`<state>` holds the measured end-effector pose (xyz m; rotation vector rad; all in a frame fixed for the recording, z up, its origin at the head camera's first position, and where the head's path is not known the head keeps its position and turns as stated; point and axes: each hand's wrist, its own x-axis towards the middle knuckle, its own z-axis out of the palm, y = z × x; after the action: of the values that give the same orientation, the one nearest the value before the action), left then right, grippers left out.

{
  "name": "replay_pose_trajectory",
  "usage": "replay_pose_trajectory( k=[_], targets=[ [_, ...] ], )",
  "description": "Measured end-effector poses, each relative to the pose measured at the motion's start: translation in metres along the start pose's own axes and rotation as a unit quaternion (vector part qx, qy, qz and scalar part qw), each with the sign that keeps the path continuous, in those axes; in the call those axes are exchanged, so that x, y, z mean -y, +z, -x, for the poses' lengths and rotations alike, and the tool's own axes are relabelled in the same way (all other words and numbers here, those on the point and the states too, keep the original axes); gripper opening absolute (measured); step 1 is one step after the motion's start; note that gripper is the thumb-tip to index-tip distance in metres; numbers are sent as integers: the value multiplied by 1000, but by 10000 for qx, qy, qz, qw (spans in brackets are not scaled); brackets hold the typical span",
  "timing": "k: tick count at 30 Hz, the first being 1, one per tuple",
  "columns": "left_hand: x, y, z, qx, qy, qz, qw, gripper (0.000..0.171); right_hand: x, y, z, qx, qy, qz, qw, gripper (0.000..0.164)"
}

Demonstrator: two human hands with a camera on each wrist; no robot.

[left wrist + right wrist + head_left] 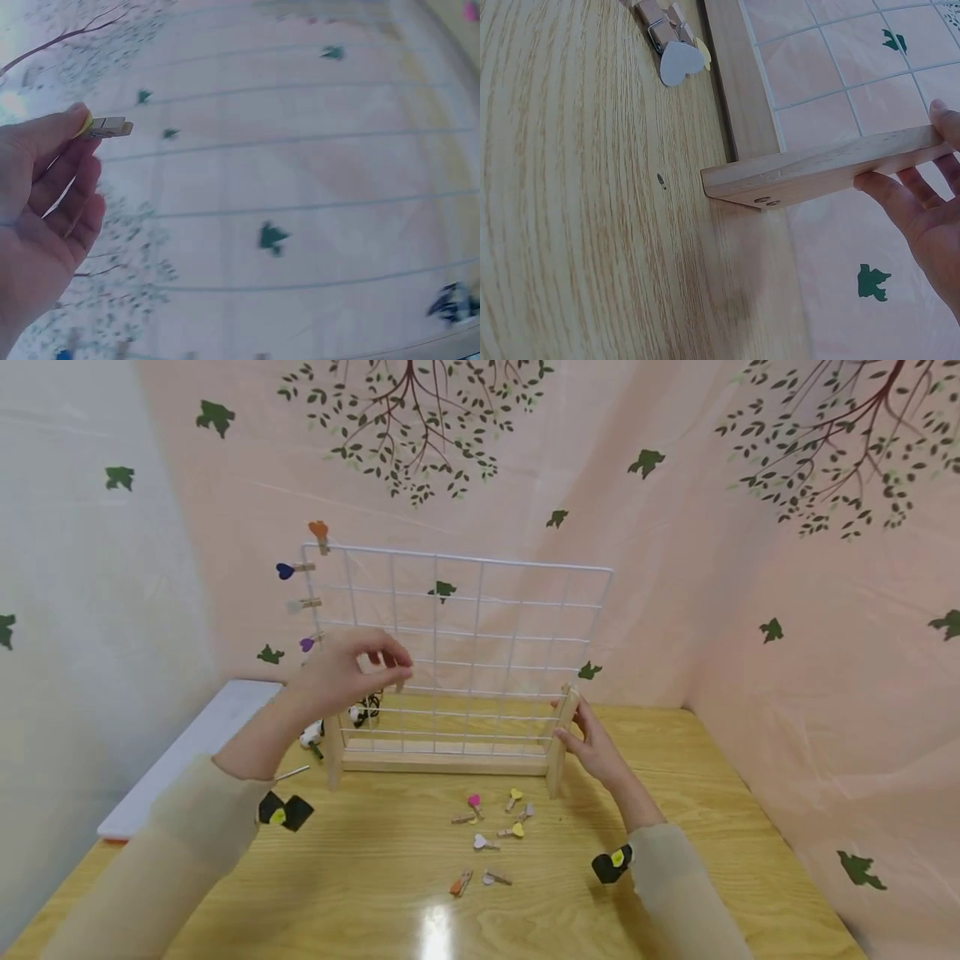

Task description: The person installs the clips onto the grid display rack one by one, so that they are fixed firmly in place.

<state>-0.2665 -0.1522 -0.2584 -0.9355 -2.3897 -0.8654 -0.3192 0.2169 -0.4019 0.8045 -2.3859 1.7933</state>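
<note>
My left hand (347, 668) is raised in front of the left part of a white wire grid (461, 558). Between its thumb and forefinger it pinches a small wooden clothespin (111, 127) with a yellow decoration, its jaw end pointing away from the fingertips. With its thumb and fingers, my right hand (594, 750) grips the right wooden post (802, 176) of the grid's stand. Clothespins with orange (319, 531), dark blue (286, 571), white (294, 607) and purple hearts (307, 644) are clipped at the grid's upper left corner and down its left side.
Several loose heart clothespins lie on the wooden table (390, 860) before the stand, among them a pink one (474, 801) and an orange one (456, 887). A white board (191, 752) lies at the left. Behind the grid are a black cable (367, 710) and a printed curtain.
</note>
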Motion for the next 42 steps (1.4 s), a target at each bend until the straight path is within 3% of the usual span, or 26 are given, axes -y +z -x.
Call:
replay_pose_trajectory(
  k=[3,7,12,17,24,31,39,42],
  targets=[
    [-5,-30,-18,-804,45,-117,9967,11,0,0,0,10,-15,-40,10000,64],
    [-9,-62,-39,-1806,-73,-23,9835,14,3,1,0,23,-33,-65,10000,65],
    [-7,-84,-61,-2354,-848,15,9682,23,2,-1,1,29,-31,-1,10000,65],
    [0,-90,-76,-2475,-1372,68,9591,28,2,-1,0,49,-8,22,10000,64],
    [8,-89,-89,-2480,-1407,188,9583,25,3,-1,-1,22,-10,1,10000,64],
    [16,-82,-89,-2289,-1604,245,9598,25,3,0,-1,12,14,36,10000,63],
    [16,-78,-84,-1955,-1785,-168,9642,30,3,1,0,-44,-51,99,9999,65],
    [15,-79,-82,-1898,-1670,-302,9670,32,3,1,0,-27,-12,50,10000,64]
  ],
)
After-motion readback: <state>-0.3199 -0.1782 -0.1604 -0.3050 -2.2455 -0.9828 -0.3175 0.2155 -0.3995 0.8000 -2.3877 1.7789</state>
